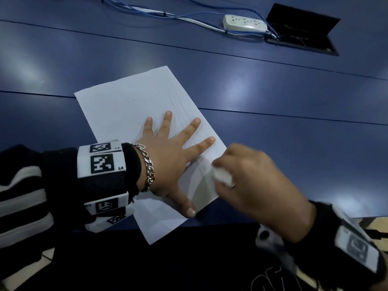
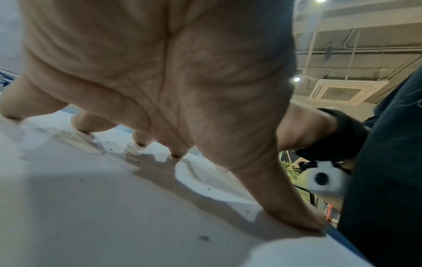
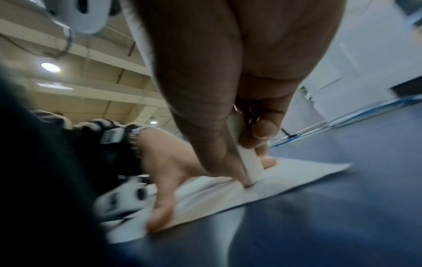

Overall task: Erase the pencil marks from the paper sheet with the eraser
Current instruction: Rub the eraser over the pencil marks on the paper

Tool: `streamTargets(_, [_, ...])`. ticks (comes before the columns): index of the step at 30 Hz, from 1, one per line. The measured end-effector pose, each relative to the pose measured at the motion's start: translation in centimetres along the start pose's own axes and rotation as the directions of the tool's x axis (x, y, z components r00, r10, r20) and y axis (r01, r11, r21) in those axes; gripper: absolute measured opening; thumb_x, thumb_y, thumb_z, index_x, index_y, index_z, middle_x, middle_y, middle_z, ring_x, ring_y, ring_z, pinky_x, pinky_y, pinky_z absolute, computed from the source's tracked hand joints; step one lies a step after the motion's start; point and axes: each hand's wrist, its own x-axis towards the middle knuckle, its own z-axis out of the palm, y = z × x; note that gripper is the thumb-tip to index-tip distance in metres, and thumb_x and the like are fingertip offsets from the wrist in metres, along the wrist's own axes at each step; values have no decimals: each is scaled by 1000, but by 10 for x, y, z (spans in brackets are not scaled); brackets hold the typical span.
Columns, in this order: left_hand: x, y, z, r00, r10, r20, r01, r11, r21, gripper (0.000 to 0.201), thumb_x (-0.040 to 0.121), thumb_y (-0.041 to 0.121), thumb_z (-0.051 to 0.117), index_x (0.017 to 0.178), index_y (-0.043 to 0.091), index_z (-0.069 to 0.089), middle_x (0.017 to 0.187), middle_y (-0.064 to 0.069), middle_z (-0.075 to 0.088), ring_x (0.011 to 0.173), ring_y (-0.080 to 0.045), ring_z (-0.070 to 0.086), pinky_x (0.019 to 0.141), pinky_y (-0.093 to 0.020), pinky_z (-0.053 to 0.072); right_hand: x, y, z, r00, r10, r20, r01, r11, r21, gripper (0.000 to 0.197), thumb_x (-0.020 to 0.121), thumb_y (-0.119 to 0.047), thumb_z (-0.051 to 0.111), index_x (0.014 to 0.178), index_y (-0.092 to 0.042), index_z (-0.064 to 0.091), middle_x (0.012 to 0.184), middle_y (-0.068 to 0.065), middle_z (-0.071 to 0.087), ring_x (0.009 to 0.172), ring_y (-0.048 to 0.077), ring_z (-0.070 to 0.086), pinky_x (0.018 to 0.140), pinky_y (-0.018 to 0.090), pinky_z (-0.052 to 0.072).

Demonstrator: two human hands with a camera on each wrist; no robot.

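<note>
**Eraser pressed to paper, left hand pinning the sheet**

Paper sheet (image 1: 134,110) lying flat and slightly askew on the dark blue surface (image 1: 273,97), its near corner over the surface's edge. Left hand (image 1: 174,158) spread wide on the sheet, fingers (image 1: 167,120) straight and splayed, thumb flat near the lower edge; holding nothing, only pressing down. Right hand (image 1: 258,185) blurred, fingers curled round a white eraser (image 1: 222,175), pinched between thumb and forefinger in the right wrist view, its lower tip touching the sheet beside the right edge. Faint grey pencil marks (image 1: 182,110) running down the sheet toward the eraser. Dark crumbs scattered on the paper in the left wrist view. White wrist band (image 1: 100,162) bearing black square codes and the small label "L4". Chain bracelet (image 1: 148,164) on the left wrist. White power strip (image 1: 244,23) with blue cables (image 1: 147,12) at the far side.
</note>
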Motion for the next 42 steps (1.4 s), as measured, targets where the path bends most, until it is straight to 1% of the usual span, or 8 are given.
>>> streamTargets(4, [-1, 2, -2, 1000, -7, 6, 7, 1000, 8, 156, 39, 106, 56, 144, 48, -44, 154, 3, -54, 146, -58, -30, 116, -78, -2, -5, -18, -1, 964, -67, 258, 71, 997, -5, 33, 85, -41, 46, 102, -23, 67, 100, -3, 57, 84, 26, 62, 72, 42, 55])
streamTargets(8, [-1, 1, -1, 1000, -8, 13, 8, 1000, -5, 155, 39, 106, 57, 143, 50, -44, 153, 4, -56, 146, -57, -31, 116, -79, -3, 13, 7, -9, 997, 67, 27, -65, 997, -43, 28, 82, -39, 58, 100, -22, 71, 91, -4, 56, 86, 25, 61, 76, 42, 53])
streamTargets(13, [-1, 2, -1, 1000, -9, 4, 9, 1000, 12, 154, 41, 106, 56, 144, 49, -44, 155, 3, -54, 146, -58, -29, 116, -79, -2, -9, -25, 2, 973, -29, 230, 19, 999, 48, 25, 87, -40, 56, 105, -26, 66, 101, -6, 57, 88, 22, 61, 77, 38, 52])
streamTargets(20, [-6, -3, 0, 999, 35, 17, -35, 999, 16, 154, 41, 105, 60, 139, 53, -47, 151, 5, -58, 145, -55, -35, 115, -78, -8, -8, 37, -26, 941, 281, -187, -250, 953, 173, 16, 80, -36, 74, 95, -34, 76, 86, -12, 68, 80, 5, 62, 76, 17, 43])
streamTargets(25, [-10, -14, 5, 980, 193, 35, -193, 981, -19, 147, 49, 104, 58, 142, 52, -45, 150, 7, -58, 142, -39, -48, 116, -68, -22, -21, 30, -17, 953, 279, -119, -250, 945, 212, 19, 77, -38, 77, 96, -36, 76, 85, -16, 67, 78, 2, 61, 73, 8, 41])
streamTargets(29, [-10, -7, 6, 994, 92, -64, -99, 988, -115, 144, 59, 106, 43, 155, 33, -34, 163, -3, -41, 152, -32, -34, 126, -57, -10, -16, 20, 0, 986, 164, -6, -160, 968, 192, 25, 80, -44, 71, 103, -37, 73, 90, -19, 64, 82, 1, 60, 73, 6, 40])
streamTargets(36, [-8, 2, 7, 999, 22, -49, -25, 997, -69, 151, 55, 107, 43, 156, 24, -34, 162, -5, -44, 153, -34, -32, 126, -61, -4, -14, -4, 12, 995, 3, 103, -15, 993, 113, 28, 85, -42, 60, 109, -29, 68, 101, -10, 58, 88, 17, 63, 77, 33, 54])
streamTargets(42, [-8, -1, 7, 999, 32, -36, -34, 998, -57, 149, 56, 107, 41, 153, 28, -38, 159, 0, -47, 152, -32, -35, 125, -64, -3, -14, 11, 10, 997, 77, -10, -75, 992, 100, 31, 81, -43, 58, 106, -29, 70, 97, -10, 59, 86, 19, 64, 73, 35, 54])
